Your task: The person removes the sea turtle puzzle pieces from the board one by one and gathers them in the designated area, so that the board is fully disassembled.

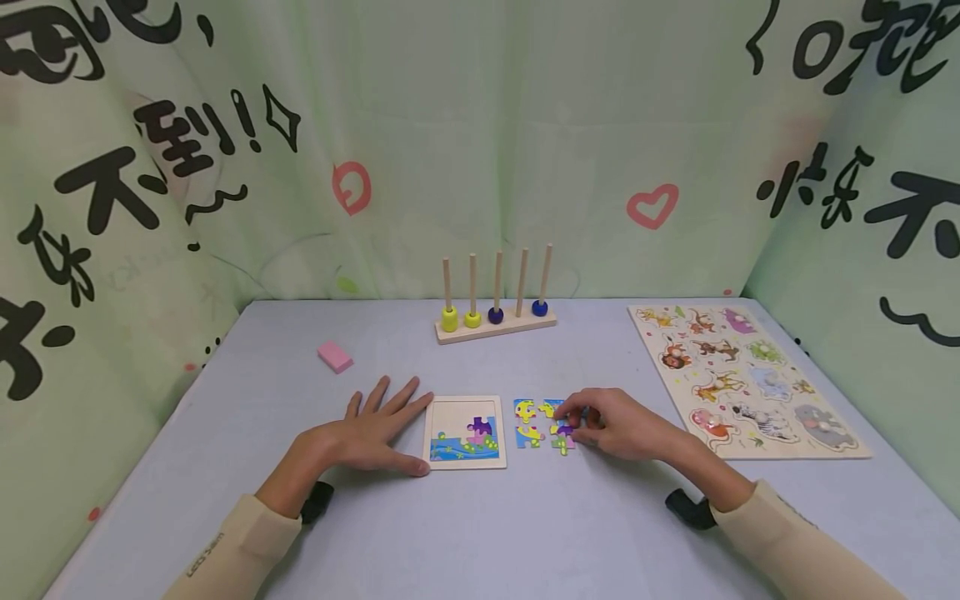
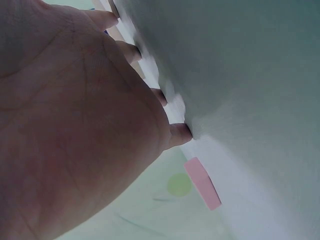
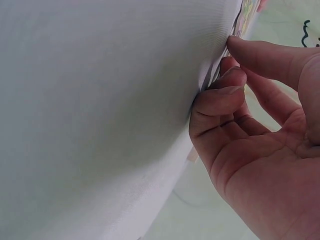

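A wooden puzzle frame (image 1: pixel 465 465) lies flat, its lower part filled with blue, green and purple pieces and its upper part bare wood. Spread fingers of my left hand (image 1: pixel 375 435) touch the frame's left edge with thumb and index finger; in the left wrist view the palm of my left hand (image 2: pixel 85 110) faces the camera. Loose puzzle pieces (image 1: pixel 528 435) lie right of the frame. Over their right side, my right hand (image 1: pixel 622 425) has bent fingers touching the pieces; whether one is pinched is hidden. The right wrist view shows my right hand (image 3: pixel 250 125) with curled fingers low at the tabletop.
A pink block (image 1: pixel 334 357) lies at the left, also seen in the left wrist view as a pink block (image 2: pixel 202 183). At the back stands a peg rack (image 1: pixel 497 330) with yellow and blue beads. An animal puzzle board (image 1: pixel 738 383) lies at the right.
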A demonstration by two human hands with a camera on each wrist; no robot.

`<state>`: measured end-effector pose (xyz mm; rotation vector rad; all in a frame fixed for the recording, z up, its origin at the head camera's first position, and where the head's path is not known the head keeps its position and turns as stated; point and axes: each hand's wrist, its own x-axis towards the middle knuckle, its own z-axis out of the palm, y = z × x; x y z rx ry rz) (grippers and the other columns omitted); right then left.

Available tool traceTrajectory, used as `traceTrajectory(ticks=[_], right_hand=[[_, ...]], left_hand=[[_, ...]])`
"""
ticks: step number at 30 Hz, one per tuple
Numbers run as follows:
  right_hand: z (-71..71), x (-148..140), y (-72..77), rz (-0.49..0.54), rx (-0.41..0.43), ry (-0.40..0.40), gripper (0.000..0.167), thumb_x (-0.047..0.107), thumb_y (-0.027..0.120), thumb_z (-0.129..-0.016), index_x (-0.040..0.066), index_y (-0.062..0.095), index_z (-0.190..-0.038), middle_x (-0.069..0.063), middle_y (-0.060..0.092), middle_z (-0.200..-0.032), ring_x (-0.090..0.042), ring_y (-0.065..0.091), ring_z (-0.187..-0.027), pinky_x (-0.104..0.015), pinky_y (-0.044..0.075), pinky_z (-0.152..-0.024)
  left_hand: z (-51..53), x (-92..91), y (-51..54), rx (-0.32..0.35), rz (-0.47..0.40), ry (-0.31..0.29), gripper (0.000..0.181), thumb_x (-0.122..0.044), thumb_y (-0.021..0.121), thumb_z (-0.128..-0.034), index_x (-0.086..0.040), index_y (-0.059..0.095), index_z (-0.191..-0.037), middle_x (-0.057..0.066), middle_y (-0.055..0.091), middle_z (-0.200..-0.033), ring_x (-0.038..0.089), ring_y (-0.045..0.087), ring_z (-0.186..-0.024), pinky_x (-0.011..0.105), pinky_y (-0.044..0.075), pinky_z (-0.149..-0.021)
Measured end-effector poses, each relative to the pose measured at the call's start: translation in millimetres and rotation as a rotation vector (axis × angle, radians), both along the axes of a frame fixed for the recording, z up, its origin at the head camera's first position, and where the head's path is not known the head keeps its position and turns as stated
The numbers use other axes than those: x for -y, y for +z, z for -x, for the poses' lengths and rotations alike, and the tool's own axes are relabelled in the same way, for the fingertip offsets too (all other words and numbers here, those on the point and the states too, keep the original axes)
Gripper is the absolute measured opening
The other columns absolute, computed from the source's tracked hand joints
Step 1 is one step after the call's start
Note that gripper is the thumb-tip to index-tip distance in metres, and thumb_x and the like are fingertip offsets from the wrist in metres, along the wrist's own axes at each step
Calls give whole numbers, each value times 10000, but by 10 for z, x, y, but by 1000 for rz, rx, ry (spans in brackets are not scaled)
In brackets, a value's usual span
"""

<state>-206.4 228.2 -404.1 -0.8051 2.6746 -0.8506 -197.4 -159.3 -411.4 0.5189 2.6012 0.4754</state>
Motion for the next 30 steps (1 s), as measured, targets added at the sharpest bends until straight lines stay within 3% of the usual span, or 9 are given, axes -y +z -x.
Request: traceTrajectory(ticks=[16,30], right_hand=[[7,-10,37,-1,-6,-37,244,57,760,-950,101,754,-1190,28,680,-974,-104,550,-814,-204,470,-688],[55,354,54,63,-1,74,239,110,763,-968,95,763,-1207,6,727,-1041,-85,555,-787,-205,483,-674]], left_hand=[[2,-9,6,-1,26,-16,1071,-671,707,-874,-266,181,-1715,74,-1,-1820,475,-110,-1657,785,-48,-1259],[-10,-11,26,-5,21,-37,1051,-653,702,-886,-267,182,-1714,86,2,-1819,494,-96,-1652,792,-33,-1255]])
